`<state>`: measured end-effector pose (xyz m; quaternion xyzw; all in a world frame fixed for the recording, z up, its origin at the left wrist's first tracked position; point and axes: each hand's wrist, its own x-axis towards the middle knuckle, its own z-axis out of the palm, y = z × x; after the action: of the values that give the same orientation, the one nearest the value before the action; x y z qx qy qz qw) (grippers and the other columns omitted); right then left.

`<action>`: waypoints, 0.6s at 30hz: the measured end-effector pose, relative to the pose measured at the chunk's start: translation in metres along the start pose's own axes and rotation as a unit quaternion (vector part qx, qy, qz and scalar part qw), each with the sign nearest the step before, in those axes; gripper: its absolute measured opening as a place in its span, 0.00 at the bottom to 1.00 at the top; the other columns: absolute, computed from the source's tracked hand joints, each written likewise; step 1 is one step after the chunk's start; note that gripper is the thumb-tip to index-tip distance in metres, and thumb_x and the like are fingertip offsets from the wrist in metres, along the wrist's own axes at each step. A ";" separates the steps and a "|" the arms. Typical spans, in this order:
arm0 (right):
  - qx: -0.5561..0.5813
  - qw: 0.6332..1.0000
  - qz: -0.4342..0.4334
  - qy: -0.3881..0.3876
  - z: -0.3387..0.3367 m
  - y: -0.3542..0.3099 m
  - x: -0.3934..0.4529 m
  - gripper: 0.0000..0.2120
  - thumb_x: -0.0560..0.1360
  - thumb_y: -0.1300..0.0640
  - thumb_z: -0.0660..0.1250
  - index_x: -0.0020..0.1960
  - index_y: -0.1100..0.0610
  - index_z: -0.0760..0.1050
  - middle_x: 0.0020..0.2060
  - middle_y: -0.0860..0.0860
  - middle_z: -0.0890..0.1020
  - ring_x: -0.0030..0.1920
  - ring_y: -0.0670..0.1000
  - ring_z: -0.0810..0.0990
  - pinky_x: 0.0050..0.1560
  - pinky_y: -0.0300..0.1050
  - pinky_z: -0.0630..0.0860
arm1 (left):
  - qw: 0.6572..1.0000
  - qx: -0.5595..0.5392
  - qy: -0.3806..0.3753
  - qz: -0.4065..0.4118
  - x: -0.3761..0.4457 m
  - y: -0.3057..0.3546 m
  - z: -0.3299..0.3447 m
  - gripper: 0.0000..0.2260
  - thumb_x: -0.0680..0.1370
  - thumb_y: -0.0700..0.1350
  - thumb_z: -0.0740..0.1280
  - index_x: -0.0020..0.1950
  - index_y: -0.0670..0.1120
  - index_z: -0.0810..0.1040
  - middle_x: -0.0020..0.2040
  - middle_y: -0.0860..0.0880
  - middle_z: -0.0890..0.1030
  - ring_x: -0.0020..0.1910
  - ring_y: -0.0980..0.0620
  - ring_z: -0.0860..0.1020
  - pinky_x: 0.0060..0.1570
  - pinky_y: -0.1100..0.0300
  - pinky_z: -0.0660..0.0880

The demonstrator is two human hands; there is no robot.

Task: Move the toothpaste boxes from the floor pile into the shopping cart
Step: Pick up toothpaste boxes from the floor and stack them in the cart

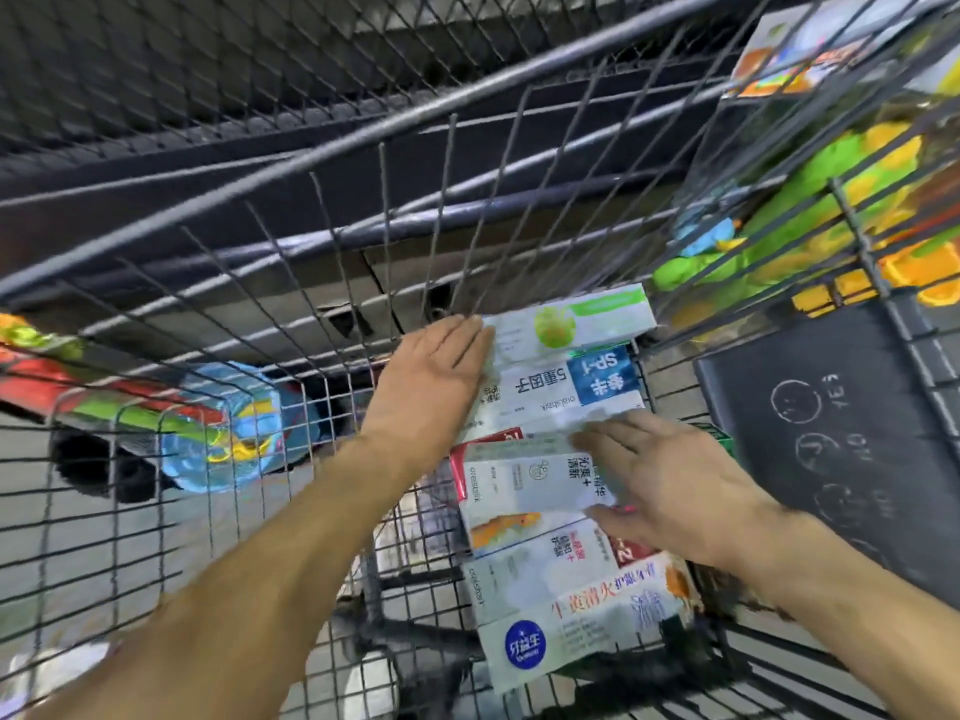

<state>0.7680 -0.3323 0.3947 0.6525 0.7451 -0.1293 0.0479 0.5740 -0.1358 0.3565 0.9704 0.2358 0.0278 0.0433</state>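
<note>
Several toothpaste boxes lie stacked in a row inside the wire shopping cart [322, 210], against its right side. My left hand [426, 376] is flat with straight fingers, pressing the left end of the far boxes: a white box with a green apple [571, 319] and a white-and-blue box [561, 387]. My right hand [670, 480] lies open on the right part of a white box with grey print [524, 485]. Nearer to me are more white boxes, one with a blue round logo [571, 631].
A dark folded child-seat panel [831, 433] with chalk-like marks stands at the cart's right. Colourful packages [831, 200] hang beyond the right wire wall. Through the left wire wall a blue-and-red package [218, 428] lies on the floor.
</note>
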 end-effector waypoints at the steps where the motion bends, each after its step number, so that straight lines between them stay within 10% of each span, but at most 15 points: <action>1: 0.000 1.000 -0.004 0.007 -0.001 0.002 0.004 0.31 0.68 0.37 0.64 0.63 0.57 0.80 0.55 0.51 0.85 0.52 0.55 0.83 0.50 0.47 0.83 | 1.000 -0.013 0.012 -0.004 -0.006 -0.002 -0.007 0.22 0.81 0.47 0.61 0.72 0.36 0.73 0.69 0.38 0.76 0.68 0.38 0.74 0.67 0.44 0.72; 11: 0.034 0.997 0.074 -0.016 -0.009 0.004 0.070 0.31 0.71 0.47 0.74 0.70 0.58 0.73 0.61 0.57 0.76 0.60 0.61 0.73 0.57 0.57 0.77 | 0.978 0.120 0.173 0.004 -0.071 -0.046 -0.126 0.29 0.82 0.53 0.61 0.79 0.39 0.62 0.80 0.38 0.60 0.79 0.39 0.58 0.76 0.39 0.55; 18: 0.019 0.993 0.087 0.081 0.008 0.002 0.064 0.24 0.71 0.52 0.71 0.65 0.59 0.75 0.59 0.60 0.77 0.58 0.64 0.76 0.57 0.59 0.75 | 0.980 0.151 0.120 -0.051 -0.053 -0.035 -0.108 0.35 0.82 0.57 0.58 0.82 0.41 0.51 0.82 0.38 0.42 0.81 0.40 0.46 0.77 0.40 0.38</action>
<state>0.7597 -0.2723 0.3709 0.7242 0.6842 -0.0851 -0.0136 0.5030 -0.1218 0.4590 0.9422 0.2897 0.1059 -0.1306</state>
